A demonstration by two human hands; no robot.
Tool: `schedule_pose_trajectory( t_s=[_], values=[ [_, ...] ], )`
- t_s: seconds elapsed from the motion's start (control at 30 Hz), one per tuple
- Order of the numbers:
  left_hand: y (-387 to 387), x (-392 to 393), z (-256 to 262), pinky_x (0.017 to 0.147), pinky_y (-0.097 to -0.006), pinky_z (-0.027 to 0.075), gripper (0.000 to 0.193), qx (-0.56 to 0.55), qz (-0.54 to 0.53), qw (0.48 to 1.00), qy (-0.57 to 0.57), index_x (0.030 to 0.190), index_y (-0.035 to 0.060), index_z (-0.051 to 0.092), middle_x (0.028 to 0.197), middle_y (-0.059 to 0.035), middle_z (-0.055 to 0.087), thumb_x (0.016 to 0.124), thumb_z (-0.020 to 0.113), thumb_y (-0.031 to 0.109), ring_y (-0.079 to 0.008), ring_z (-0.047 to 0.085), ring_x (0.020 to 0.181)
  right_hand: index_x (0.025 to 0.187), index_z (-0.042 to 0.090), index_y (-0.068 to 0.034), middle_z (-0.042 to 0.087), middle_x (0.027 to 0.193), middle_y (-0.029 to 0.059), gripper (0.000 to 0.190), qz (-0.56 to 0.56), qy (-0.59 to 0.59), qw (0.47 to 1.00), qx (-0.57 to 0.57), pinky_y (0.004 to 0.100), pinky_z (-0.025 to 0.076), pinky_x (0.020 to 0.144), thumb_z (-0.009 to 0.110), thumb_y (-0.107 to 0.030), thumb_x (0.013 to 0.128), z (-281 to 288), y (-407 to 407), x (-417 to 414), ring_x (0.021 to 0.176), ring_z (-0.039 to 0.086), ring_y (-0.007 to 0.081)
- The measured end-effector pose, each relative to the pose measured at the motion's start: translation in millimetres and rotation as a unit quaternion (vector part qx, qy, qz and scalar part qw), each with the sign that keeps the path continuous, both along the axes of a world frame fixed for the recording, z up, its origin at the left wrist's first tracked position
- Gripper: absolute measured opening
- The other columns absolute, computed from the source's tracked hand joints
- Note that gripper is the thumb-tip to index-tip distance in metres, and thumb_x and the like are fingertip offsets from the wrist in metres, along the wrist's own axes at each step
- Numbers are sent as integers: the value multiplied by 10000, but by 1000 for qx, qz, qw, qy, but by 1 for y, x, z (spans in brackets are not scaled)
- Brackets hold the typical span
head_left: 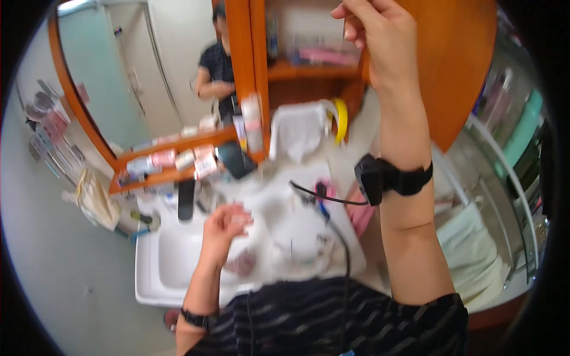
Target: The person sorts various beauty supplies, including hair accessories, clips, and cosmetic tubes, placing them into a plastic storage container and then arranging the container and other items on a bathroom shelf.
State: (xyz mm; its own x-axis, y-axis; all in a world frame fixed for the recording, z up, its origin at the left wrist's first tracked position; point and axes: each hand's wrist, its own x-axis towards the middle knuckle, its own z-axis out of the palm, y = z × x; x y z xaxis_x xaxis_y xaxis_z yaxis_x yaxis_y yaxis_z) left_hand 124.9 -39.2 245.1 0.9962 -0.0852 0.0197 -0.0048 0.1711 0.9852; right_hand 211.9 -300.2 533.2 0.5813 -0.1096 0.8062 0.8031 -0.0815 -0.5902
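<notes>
My right hand (pixel 378 31) is raised at the top, in front of the orange wooden cabinet door (pixel 449 53), its fingers curled and the tips cut by the picture's edge; whether it holds the door cannot be told. My left hand (pixel 227 224) hovers over the white washbasin (pixel 178 253) with half-bent fingers and nothing seen in them. Beyond it stands a dark faucet (pixel 186 200). The cabinet is open, showing a shelf with a blurred pink item (pixel 327 56). Each forearm wears a black strap, the right one with a black device (pixel 372 180).
A mirror (pixel 133 66) hangs behind a ledge (pixel 178 149) crowded with small boxes and tubes. A white basket (pixel 298 129) and a yellow ring (pixel 341 121) sit below the cabinet. Cabled items lie on the counter. At right is a glass-edged shelf rack (pixel 501 155) with bottles and a towel (pixel 472 258).
</notes>
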Motion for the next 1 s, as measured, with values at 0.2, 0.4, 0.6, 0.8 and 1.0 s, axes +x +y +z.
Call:
schedule_pose_trajectory(
  t_s=[0.2, 0.4, 0.6, 0.8, 1.0],
  values=[
    [-56, 9, -15, 1066, -411, 363, 527, -371, -200, 894, 153, 1330, 20, 421, 1358, -183, 467, 983, 425, 416, -295, 441, 1278, 1300, 484, -42, 500, 1329, 165, 598, 28, -55, 910, -410, 391, 420, 967, 707, -206, 770, -261, 55, -70, 1195, 508, 279],
    [-57, -5, -47, 1095, -491, 313, 668, -452, -266, 805, 278, 1374, 19, 381, 1395, -195, 426, 949, 396, 535, -354, 383, 1314, 1407, 349, -48, 373, 1450, 137, 809, 21, 48, 844, -534, 408, 371, 1020, 722, -307, 737, -355, 5, -91, 1292, 407, 316],
    [-28, 5, -80, 923, -336, 512, 420, -119, -147, 962, 195, 1312, 17, 451, 1247, -141, 572, 946, 555, 196, -212, 593, 1101, 1167, 615, -53, 673, 1002, 169, 456, -12, 492, 802, -339, 368, 507, 779, 723, -223, 759, -409, -80, -127, 811, 677, 283],
    [-15, 12, -146, 879, -283, 478, 295, 112, -69, 958, 254, 1214, 39, 541, 1163, -89, 618, 931, 562, 122, -145, 597, 1021, 1079, 660, -33, 686, 985, 154, 446, -131, 465, 826, -290, 348, 518, 747, 748, -314, 744, -450, -140, -64, 811, 679, 275],
    [-27, 34, -180, 896, -272, 456, 308, 140, -122, 970, 157, 1193, 10, 541, 1090, -86, 619, 886, 573, 4, -155, 584, 1031, 1038, 673, -15, 681, 987, 180, 457, -167, 491, 743, -422, 408, 527, 761, 742, -351, 735, -455, -140, 56, 898, 668, 325]
  ],
)
